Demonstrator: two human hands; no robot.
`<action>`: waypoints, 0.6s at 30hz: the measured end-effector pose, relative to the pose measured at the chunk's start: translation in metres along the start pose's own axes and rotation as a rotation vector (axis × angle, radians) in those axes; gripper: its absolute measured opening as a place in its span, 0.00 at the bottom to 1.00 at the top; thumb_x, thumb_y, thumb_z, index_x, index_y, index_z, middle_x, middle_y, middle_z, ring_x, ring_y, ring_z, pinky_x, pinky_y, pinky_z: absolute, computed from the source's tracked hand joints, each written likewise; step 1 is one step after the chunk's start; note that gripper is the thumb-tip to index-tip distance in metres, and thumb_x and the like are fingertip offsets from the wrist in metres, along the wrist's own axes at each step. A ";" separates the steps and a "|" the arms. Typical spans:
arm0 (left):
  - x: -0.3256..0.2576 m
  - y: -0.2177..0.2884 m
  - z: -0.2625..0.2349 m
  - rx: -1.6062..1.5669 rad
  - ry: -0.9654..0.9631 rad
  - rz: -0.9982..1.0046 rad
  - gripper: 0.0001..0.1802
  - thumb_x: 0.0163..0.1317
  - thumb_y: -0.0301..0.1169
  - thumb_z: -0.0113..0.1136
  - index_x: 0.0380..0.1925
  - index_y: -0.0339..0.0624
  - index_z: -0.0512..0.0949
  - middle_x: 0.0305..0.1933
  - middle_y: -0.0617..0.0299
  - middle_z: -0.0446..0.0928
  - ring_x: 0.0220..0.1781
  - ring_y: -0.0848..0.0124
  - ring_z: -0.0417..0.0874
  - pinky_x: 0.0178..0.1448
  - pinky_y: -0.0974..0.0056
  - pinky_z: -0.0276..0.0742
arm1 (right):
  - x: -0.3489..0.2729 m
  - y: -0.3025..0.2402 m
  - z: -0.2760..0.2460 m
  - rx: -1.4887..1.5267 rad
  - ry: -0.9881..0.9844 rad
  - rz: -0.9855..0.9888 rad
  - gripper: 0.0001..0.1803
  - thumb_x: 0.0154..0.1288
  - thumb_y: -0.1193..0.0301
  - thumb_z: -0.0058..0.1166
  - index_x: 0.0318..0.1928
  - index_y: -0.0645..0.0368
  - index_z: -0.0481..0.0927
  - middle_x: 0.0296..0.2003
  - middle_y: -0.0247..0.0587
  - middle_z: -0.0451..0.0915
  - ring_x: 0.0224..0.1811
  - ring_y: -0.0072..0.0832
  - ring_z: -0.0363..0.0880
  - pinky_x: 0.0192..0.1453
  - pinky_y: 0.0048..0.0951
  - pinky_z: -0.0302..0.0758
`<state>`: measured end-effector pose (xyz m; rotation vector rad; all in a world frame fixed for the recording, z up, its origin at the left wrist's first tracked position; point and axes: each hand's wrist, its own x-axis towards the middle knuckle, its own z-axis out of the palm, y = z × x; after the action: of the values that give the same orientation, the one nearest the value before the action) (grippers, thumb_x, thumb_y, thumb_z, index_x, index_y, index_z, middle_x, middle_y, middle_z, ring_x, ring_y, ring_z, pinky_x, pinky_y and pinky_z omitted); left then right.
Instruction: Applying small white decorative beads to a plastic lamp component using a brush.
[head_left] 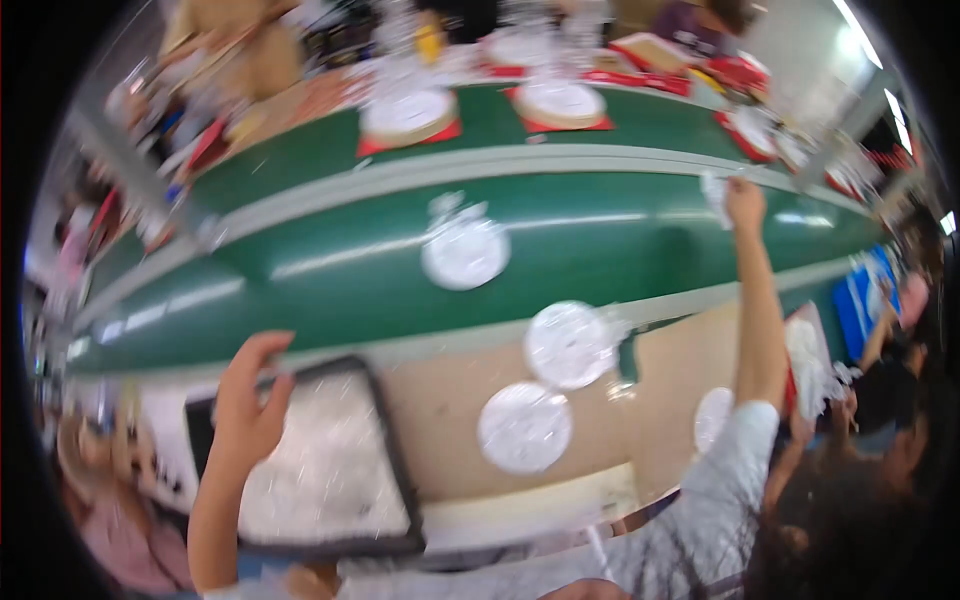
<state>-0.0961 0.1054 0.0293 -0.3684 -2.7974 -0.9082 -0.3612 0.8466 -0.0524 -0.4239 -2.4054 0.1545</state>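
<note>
My right hand (745, 205) reaches far out over the green conveyor belt (340, 260), its fingers closed on a crumpled clear plastic piece (715, 197); what it contains is too blurred to tell. My left hand (252, 405) is open, thumb and fingers apart, above the left side of a black-rimmed tray (385, 440). Inside the tray lies whitish, shiny material (315, 465). One round white disc in clear plastic (466, 252) rests on the belt. Two more wrapped discs, an upper one (568, 345) and a lower one (525, 428), lie on the brown worktop (440, 410).
Another white disc (713, 418) lies near my right sleeve. Beyond the belt's grey rail (480, 160), stacks of round white pieces stand on red sheets (440, 135). At right are a blue bin (862, 300) and co-workers' arms; other people sit at the left.
</note>
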 end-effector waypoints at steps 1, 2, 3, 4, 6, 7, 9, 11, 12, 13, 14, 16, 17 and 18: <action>-0.015 0.002 -0.011 -0.012 -0.024 -0.022 0.20 0.59 0.18 0.55 0.53 0.36 0.75 0.54 0.51 0.79 0.57 0.61 0.80 0.57 0.62 0.76 | -0.014 -0.050 -0.017 0.003 -0.012 -0.102 0.18 0.71 0.58 0.49 0.44 0.55 0.87 0.39 0.55 0.85 0.43 0.50 0.85 0.49 0.46 0.78; -0.023 0.006 -0.025 -0.037 -0.035 -0.009 0.19 0.60 0.18 0.55 0.53 0.36 0.75 0.52 0.52 0.80 0.55 0.62 0.82 0.55 0.63 0.77 | -0.031 -0.100 -0.061 0.268 -0.034 -0.169 0.15 0.70 0.61 0.54 0.46 0.56 0.87 0.39 0.50 0.87 0.42 0.40 0.86 0.49 0.36 0.79; -0.032 0.006 -0.029 -0.057 0.010 0.028 0.18 0.61 0.18 0.55 0.52 0.36 0.75 0.50 0.53 0.80 0.52 0.63 0.83 0.54 0.64 0.77 | -0.046 -0.141 -0.082 0.385 -0.077 -0.190 0.13 0.69 0.65 0.56 0.46 0.57 0.86 0.39 0.46 0.87 0.41 0.35 0.86 0.48 0.31 0.78; -0.042 0.007 -0.035 -0.080 0.047 0.083 0.17 0.61 0.18 0.55 0.52 0.36 0.75 0.48 0.53 0.81 0.49 0.65 0.84 0.52 0.65 0.78 | -0.064 -0.176 -0.107 0.488 -0.114 -0.195 0.11 0.68 0.68 0.58 0.47 0.58 0.86 0.39 0.43 0.87 0.39 0.29 0.85 0.47 0.27 0.78; -0.059 0.008 -0.052 -0.141 0.026 0.078 0.20 0.64 0.18 0.51 0.56 0.35 0.72 0.48 0.54 0.81 0.42 0.69 0.80 0.51 0.66 0.76 | -0.123 -0.269 -0.163 0.759 -0.123 -0.455 0.09 0.67 0.74 0.58 0.46 0.59 0.86 0.38 0.38 0.87 0.37 0.24 0.83 0.46 0.23 0.76; -0.062 0.004 -0.057 -0.126 0.015 0.053 0.20 0.64 0.18 0.51 0.56 0.35 0.72 0.48 0.54 0.81 0.42 0.69 0.80 0.51 0.66 0.76 | -0.160 -0.315 -0.185 0.833 -0.156 -0.559 0.10 0.68 0.76 0.57 0.47 0.60 0.86 0.38 0.38 0.86 0.36 0.23 0.81 0.45 0.23 0.76; -0.086 -0.006 -0.070 -0.342 0.091 0.046 0.22 0.68 0.24 0.50 0.62 0.36 0.68 0.46 0.54 0.81 0.39 0.71 0.79 0.48 0.67 0.76 | -0.247 -0.398 -0.233 0.990 -0.311 -0.730 0.11 0.67 0.78 0.57 0.48 0.60 0.86 0.37 0.37 0.84 0.36 0.22 0.78 0.42 0.23 0.75; -0.103 -0.006 -0.092 -0.402 0.043 -0.015 0.23 0.71 0.29 0.48 0.64 0.36 0.66 0.46 0.55 0.81 0.39 0.72 0.79 0.46 0.68 0.75 | -0.313 -0.448 -0.262 0.985 -0.411 -0.977 0.15 0.58 0.83 0.58 0.45 0.56 0.86 0.36 0.41 0.81 0.38 0.29 0.80 0.39 0.29 0.77; -0.109 -0.005 -0.102 -0.456 0.004 -0.076 0.24 0.73 0.34 0.45 0.66 0.36 0.64 0.45 0.55 0.80 0.39 0.74 0.79 0.45 0.69 0.75 | -0.343 -0.466 -0.266 1.099 -0.403 -1.091 0.18 0.52 0.84 0.57 0.44 0.57 0.86 0.39 0.43 0.81 0.39 0.37 0.82 0.39 0.34 0.78; -0.121 -0.011 -0.107 -0.468 0.018 -0.111 0.23 0.72 0.38 0.46 0.62 0.40 0.68 0.39 0.58 0.81 0.33 0.75 0.78 0.38 0.70 0.74 | -0.375 -0.484 -0.273 1.181 -0.572 -1.064 0.19 0.49 0.85 0.55 0.42 0.56 0.86 0.40 0.43 0.81 0.40 0.42 0.82 0.41 0.36 0.79; -0.132 -0.018 -0.113 -0.472 -0.002 -0.096 0.23 0.72 0.38 0.46 0.62 0.40 0.68 0.39 0.58 0.81 0.33 0.75 0.78 0.38 0.70 0.74 | -0.406 -0.499 -0.269 1.202 -0.634 -1.086 0.19 0.49 0.84 0.55 0.43 0.56 0.85 0.41 0.41 0.80 0.42 0.41 0.82 0.42 0.36 0.79; -0.153 -0.030 -0.122 -0.401 -0.091 -0.266 0.23 0.72 0.40 0.46 0.62 0.42 0.69 0.33 0.58 0.81 0.27 0.74 0.79 0.32 0.69 0.73 | -0.452 -0.523 -0.260 1.087 -0.694 -1.196 0.19 0.51 0.82 0.56 0.46 0.55 0.84 0.42 0.39 0.80 0.44 0.39 0.82 0.43 0.36 0.80; -0.165 -0.032 -0.121 -0.433 -0.074 -0.313 0.23 0.71 0.40 0.50 0.62 0.41 0.69 0.26 0.58 0.79 0.21 0.72 0.79 0.28 0.67 0.73 | -0.470 -0.534 -0.260 1.064 -0.674 -1.211 0.19 0.52 0.81 0.56 0.47 0.55 0.83 0.42 0.38 0.80 0.45 0.38 0.82 0.44 0.36 0.80; -0.174 -0.038 -0.117 -0.439 -0.086 -0.306 0.23 0.71 0.40 0.50 0.62 0.41 0.69 0.26 0.58 0.79 0.21 0.72 0.79 0.28 0.67 0.73 | -0.483 -0.545 -0.259 1.044 -0.657 -1.228 0.19 0.53 0.80 0.56 0.47 0.54 0.82 0.43 0.37 0.80 0.46 0.37 0.81 0.44 0.37 0.81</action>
<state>0.0698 -0.0257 0.0595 -0.0305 -2.7559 -1.6185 0.0104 0.1693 -0.0300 1.7161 -2.2851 0.9858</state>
